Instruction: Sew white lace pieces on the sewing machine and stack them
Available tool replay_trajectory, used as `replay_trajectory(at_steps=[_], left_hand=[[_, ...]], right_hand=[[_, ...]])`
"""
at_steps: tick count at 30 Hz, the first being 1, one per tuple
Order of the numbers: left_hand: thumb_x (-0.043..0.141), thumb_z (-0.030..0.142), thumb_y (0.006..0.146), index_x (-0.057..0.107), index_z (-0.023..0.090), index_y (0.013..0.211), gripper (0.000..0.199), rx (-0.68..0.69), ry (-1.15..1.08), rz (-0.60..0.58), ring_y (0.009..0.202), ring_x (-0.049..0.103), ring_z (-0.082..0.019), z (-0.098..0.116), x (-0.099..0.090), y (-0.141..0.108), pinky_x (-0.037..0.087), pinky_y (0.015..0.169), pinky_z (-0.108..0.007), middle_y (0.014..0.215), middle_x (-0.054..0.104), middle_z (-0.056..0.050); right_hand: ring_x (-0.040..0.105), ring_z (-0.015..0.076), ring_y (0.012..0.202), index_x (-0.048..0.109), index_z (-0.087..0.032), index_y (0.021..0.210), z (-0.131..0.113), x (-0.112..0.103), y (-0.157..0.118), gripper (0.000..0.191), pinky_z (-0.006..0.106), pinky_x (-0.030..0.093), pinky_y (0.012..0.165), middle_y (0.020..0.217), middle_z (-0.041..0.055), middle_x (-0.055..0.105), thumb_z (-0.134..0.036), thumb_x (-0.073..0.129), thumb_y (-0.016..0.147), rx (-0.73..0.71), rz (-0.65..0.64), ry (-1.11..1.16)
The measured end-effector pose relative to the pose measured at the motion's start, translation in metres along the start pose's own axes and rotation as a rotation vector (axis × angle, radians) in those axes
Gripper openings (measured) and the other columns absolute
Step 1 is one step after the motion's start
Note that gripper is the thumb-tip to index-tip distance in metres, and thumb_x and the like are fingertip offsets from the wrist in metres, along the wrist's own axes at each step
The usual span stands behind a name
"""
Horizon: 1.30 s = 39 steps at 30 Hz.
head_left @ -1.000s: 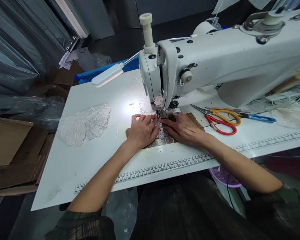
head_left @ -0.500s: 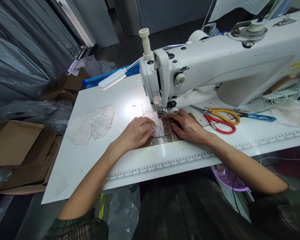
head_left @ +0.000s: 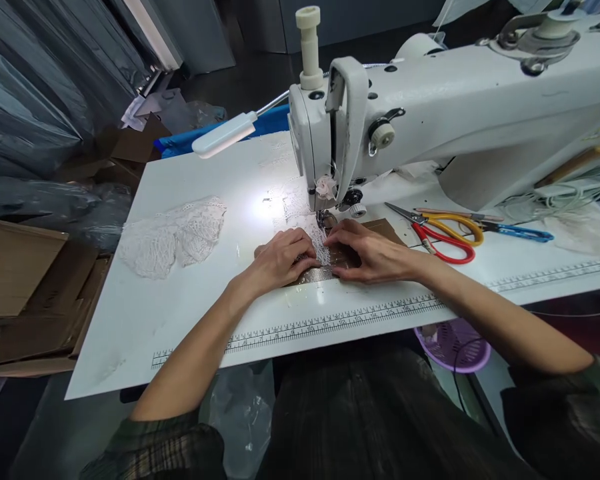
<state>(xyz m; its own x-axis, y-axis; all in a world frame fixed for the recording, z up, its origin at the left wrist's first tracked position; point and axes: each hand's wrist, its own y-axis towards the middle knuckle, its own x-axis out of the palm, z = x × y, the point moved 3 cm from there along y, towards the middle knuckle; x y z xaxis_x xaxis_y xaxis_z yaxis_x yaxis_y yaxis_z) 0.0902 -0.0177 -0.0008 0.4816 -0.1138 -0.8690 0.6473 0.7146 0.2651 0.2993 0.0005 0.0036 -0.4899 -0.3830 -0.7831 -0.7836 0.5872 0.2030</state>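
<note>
A strip of white lace point(head_left: 321, 248) runs under the presser foot point(head_left: 324, 219) of a white sewing machine point(head_left: 445, 127). My left hand point(head_left: 286, 259) rests on the lace's left side, its fingers bent and closed down on it. From the right, my right hand point(head_left: 367, 252) grips the lace edge just in front of the presser foot, thumb and forefinger close together. Both fingertips partly hide the lace. Beneath the hands is a shiny brown plate point(head_left: 384, 230), partly covered. Another piece of white lace point(head_left: 175, 237) lies apart on the table to the left.
Scissors with red and yellow handles point(head_left: 445, 237) lie right of my right hand, beside a blue-handled tool point(head_left: 523, 232). A lamp point(head_left: 225, 135) hangs over the white table point(head_left: 180, 307). A printed ruler point(head_left: 325, 325) follows its front edge. Cardboard boxes point(head_left: 23, 267) stand left.
My right hand has come left and toward me, from beside the presser foot to the lace edge. My left hand stays on the lace. The camera view has shifted somewhat.
</note>
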Motion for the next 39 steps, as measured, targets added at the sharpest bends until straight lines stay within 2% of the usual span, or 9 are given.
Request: replay_trajectory(at_steps=[6, 9, 11, 14, 17, 21, 28, 33, 39], left_hand=[[0.052, 0.027, 0.102, 0.063, 0.017, 0.088, 0.021, -0.032, 0.032, 0.084, 0.085, 0.061, -0.018, 0.002, 0.003, 0.0, 0.052, 0.073, -0.034, 0.095, 0.066, -0.006], [0.052, 0.03, 0.102, 0.064, 0.016, 0.093, 0.02, -0.021, 0.004, 0.152, 0.088, 0.064, -0.019, 0.004, 0.0, 0.002, 0.054, 0.074, -0.035, 0.098, 0.066, -0.008], [0.058, 0.035, 0.099, 0.065, 0.016, 0.098, 0.021, 0.019, 0.009, 0.186, 0.093, 0.065, -0.021, 0.005, -0.002, 0.003, 0.056, 0.078, -0.039, 0.101, 0.067, -0.01], [0.062, 0.034, 0.097, 0.067, 0.017, 0.098, 0.018, 0.055, 0.03, 0.214, 0.091, 0.068, -0.021, 0.006, -0.005, 0.005, 0.058, 0.078, -0.039, 0.099, 0.07, -0.009], [0.059, 0.025, 0.098, 0.068, 0.018, 0.093, 0.013, 0.017, -0.016, 0.312, 0.086, 0.07, -0.017, 0.006, -0.009, 0.004, 0.06, 0.07, -0.033, 0.097, 0.072, -0.007], [0.063, 0.022, 0.095, 0.069, 0.018, 0.092, 0.008, 0.023, -0.035, 0.403, 0.086, 0.072, -0.016, 0.009, -0.014, 0.002, 0.061, 0.067, -0.03, 0.1, 0.075, -0.008], [0.065, 0.021, 0.093, 0.071, 0.018, 0.09, 0.008, 0.123, 0.015, 0.321, 0.086, 0.073, -0.017, 0.012, -0.007, 0.003, 0.062, 0.074, -0.034, 0.097, 0.078, -0.007], [0.061, 0.022, 0.096, 0.072, 0.019, 0.089, 0.014, 0.127, 0.045, 0.233, 0.086, 0.073, -0.017, 0.009, 0.0, 0.003, 0.061, 0.077, -0.037, 0.094, 0.078, -0.005], [0.06, 0.022, 0.096, 0.072, 0.019, 0.087, 0.016, 0.14, 0.176, 0.209, 0.081, 0.073, -0.017, 0.011, 0.007, 0.001, 0.059, 0.072, -0.036, 0.092, 0.078, -0.004]], right_hand=[[0.058, 0.024, 0.095, 0.059, -0.017, 0.106, 0.0, 0.007, 0.009, 0.035, 0.04, 0.052, 0.085, 0.106, 0.0111, 0.06, -0.043, 0.07, 0.085, -0.006, -0.009, 0.022], [0.057, 0.0225, 0.091, 0.06, -0.018, 0.097, 0.0, 0.013, 0.01, 0.021, 0.039, 0.05, 0.081, 0.1, 0.0103, 0.06, -0.039, 0.055, 0.096, 0.043, 0.059, 0.001], [0.057, 0.022, 0.09, 0.06, -0.018, 0.095, 0.0, 0.015, 0.01, 0.022, 0.039, 0.05, 0.082, 0.097, 0.01, 0.06, -0.034, 0.046, 0.101, 0.06, 0.101, -0.001], [0.057, 0.022, 0.091, 0.061, -0.019, 0.099, 0.001, 0.014, 0.008, 0.022, 0.041, 0.051, 0.084, 0.099, 0.0099, 0.061, -0.035, 0.047, 0.101, 0.075, 0.159, 0.022], [0.058, 0.0232, 0.095, 0.063, -0.019, 0.111, 0.002, 0.011, 0.004, 0.024, 0.043, 0.052, 0.087, 0.106, 0.0114, 0.061, -0.035, 0.049, 0.1, 0.075, 0.192, -0.011], [0.057, 0.0256, 0.101, 0.068, -0.022, 0.119, -0.002, 0.012, 0.001, 0.03, 0.045, 0.052, 0.09, 0.108, 0.0121, 0.061, -0.03, 0.048, 0.099, -0.019, 0.098, -0.139], [0.057, 0.0265, 0.1, 0.075, -0.024, 0.115, -0.007, 0.011, -0.002, 0.03, 0.045, 0.051, 0.089, 0.104, 0.0114, 0.063, -0.032, 0.053, 0.096, -0.059, 0.05, -0.163], [0.058, 0.026, 0.101, 0.077, -0.028, 0.111, -0.009, 0.012, -0.004, 0.027, 0.045, 0.05, 0.09, 0.106, 0.0097, 0.064, -0.032, 0.057, 0.093, -0.037, 0.042, -0.144], [0.062, 0.0221, 0.094, 0.077, -0.023, 0.101, -0.004, -0.009, 0.005, 0.023, 0.039, 0.051, 0.087, 0.104, 0.0082, 0.068, -0.028, 0.056, 0.091, -0.001, -0.031, -0.028]])
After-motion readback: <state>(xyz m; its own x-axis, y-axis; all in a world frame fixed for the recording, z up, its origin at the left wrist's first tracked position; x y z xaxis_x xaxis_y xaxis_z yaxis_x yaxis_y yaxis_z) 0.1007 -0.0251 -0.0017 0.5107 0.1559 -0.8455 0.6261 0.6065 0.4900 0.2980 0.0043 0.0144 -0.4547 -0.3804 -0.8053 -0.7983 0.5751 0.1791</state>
